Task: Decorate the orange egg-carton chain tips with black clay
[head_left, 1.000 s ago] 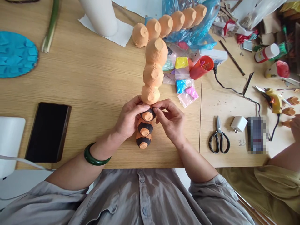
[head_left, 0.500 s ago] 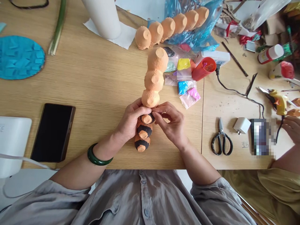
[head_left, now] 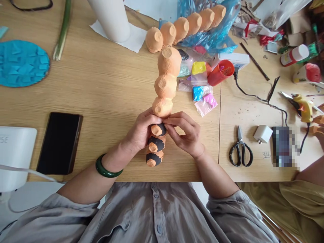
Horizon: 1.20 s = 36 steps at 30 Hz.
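Note:
An orange egg-carton strip (head_left: 164,86), a row of several bumps, points away from me. Black bands (head_left: 157,144) wrap the bumps nearest me, each leaving a bare orange tip. My left hand (head_left: 141,130) grips the strip from the left side, its thumb lying across the dip above the topmost black band. From the right, my right hand (head_left: 186,133) is closed in a pinch at the right edge of that band. The fingertips of both hands almost meet there and hide part of the band. My left wrist wears a dark green bangle (head_left: 107,167).
A second orange strip (head_left: 181,29) lies beyond on blue plastic. Right: colored clay packets (head_left: 198,68), a red cup (head_left: 221,73), scissors (head_left: 240,146), a white charger (head_left: 263,134) and another person's hand beside a yellow glue gun (head_left: 305,108). Left: a phone (head_left: 59,143) and a blue oval (head_left: 22,63).
The strip has rolled slightly to the left in my hands, so its flat tips face more leftward. Both hands keep their places at the same band.

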Motion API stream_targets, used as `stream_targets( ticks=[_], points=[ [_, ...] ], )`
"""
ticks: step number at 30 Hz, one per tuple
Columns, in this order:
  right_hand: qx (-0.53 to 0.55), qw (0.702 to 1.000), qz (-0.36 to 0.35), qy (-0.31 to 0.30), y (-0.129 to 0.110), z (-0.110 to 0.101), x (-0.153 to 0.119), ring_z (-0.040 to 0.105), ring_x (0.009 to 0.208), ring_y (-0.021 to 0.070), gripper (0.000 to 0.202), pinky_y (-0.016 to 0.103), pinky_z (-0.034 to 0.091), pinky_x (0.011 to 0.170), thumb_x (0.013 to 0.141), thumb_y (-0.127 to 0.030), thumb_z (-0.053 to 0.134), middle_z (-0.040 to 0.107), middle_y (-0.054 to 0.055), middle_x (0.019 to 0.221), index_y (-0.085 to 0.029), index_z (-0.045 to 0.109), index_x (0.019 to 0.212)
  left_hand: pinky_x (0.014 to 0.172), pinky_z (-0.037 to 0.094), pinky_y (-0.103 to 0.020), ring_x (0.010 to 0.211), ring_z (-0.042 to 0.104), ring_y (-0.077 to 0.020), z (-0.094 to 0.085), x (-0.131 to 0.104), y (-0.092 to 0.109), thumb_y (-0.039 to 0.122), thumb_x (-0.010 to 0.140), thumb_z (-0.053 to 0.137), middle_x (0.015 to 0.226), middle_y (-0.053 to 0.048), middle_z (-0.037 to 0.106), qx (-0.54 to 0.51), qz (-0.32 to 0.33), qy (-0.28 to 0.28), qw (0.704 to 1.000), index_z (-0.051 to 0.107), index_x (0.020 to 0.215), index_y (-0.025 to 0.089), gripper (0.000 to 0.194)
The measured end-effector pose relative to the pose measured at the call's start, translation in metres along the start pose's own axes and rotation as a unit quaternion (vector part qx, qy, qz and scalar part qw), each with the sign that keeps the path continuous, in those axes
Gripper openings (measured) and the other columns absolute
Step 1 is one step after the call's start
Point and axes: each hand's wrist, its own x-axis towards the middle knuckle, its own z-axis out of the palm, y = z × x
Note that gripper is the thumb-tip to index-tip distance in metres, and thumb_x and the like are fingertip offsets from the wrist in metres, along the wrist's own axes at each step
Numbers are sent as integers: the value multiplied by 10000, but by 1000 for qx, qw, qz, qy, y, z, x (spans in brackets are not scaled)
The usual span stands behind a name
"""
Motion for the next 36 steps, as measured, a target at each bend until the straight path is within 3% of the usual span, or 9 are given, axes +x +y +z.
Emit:
stream_targets(
  ticks=[4, 9, 13, 16, 19, 24, 27, 32, 36],
  points=[
    [0, 1000, -20, 24, 1, 3, 0, 755, 862, 158, 141, 266, 647, 669, 1103, -134, 692, 769, 55, 1032, -243, 740, 1179, 466, 485, -277, 482, 541, -136, 5, -1, 3, 264, 691, 756, 621, 25, 555, -21, 3, 62, 998, 627, 749, 202, 154],
    [35, 998, -13, 41, -2, 5, 1, 729, 839, 138, 116, 241, 631, 667, 1095, -117, 697, 741, 39, 978, -221, 742, 1121, 528, 501, -257, 555, 553, -136, 13, -1, 9, 241, 692, 716, 641, 17, 557, -60, 20, 126, 990, 624, 709, 195, 105],
    [157, 975, 129, 86, -3, 5, -1, 723, 738, 122, 82, 245, 633, 620, 1129, -274, 709, 732, 12, 941, -241, 759, 1072, 547, 511, -249, 584, 573, -139, 13, -1, 10, 232, 703, 713, 683, 0, 610, -42, 56, 130, 989, 688, 769, 176, 90],
    [286, 912, 265, 129, 3, 5, -1, 693, 660, 110, 148, 226, 606, 545, 1087, -397, 771, 710, -24, 858, -250, 764, 1072, 502, 485, -259, 517, 518, -129, 12, -1, 9, 248, 708, 707, 637, 10, 569, -27, 59, 121, 991, 642, 709, 186, 90],
    [346, 852, 370, 136, 11, 3, 2, 704, 700, 116, 201, 228, 617, 558, 971, -405, 860, 740, -14, 884, -228, 775, 1017, 499, 494, -267, 505, 511, -128, 12, -1, 8, 237, 705, 740, 614, 20, 557, -19, 72, 87, 993, 641, 696, 185, 111],
    [361, 799, 466, 122, 14, 3, 6, 696, 746, 110, 159, 248, 669, 676, 828, -311, 860, 739, -9, 877, -197, 773, 898, 573, 547, -256, 607, 603, -138, 12, 0, 6, 228, 762, 810, 705, 3, 648, -6, 98, 34, 995, 729, 804, 161, 113],
    [383, 782, 474, 132, 10, 3, 9, 672, 724, 113, 184, 242, 637, 614, 791, -323, 859, 732, -3, 865, -198, 761, 883, 565, 539, -276, 594, 607, -148, 9, 0, 6, 261, 791, 792, 738, 1, 654, -16, 89, 32, 995, 732, 872, 171, 135],
    [386, 794, 462, 88, 1, 3, 12, 513, 577, 81, 325, 192, 430, 434, 891, -485, 883, 609, -43, 727, -207, 721, 842, 564, 502, -315, 533, 591, -184, 2, -2, 6, 323, 852, 733, 638, 11, 546, 11, 65, 17, 998, 665, 858, 210, 132],
    [400, 788, 461, 77, -1, 4, 13, 558, 614, 100, 370, 196, 384, 428, 827, -490, 960, 637, -31, 753, -210, 725, 880, 534, 473, -291, 552, 587, -186, 3, 0, 7, 358, 798, 773, 611, -2, 534, 1, 59, -6, 998, 634, 765, 206, 208]
  ],
)
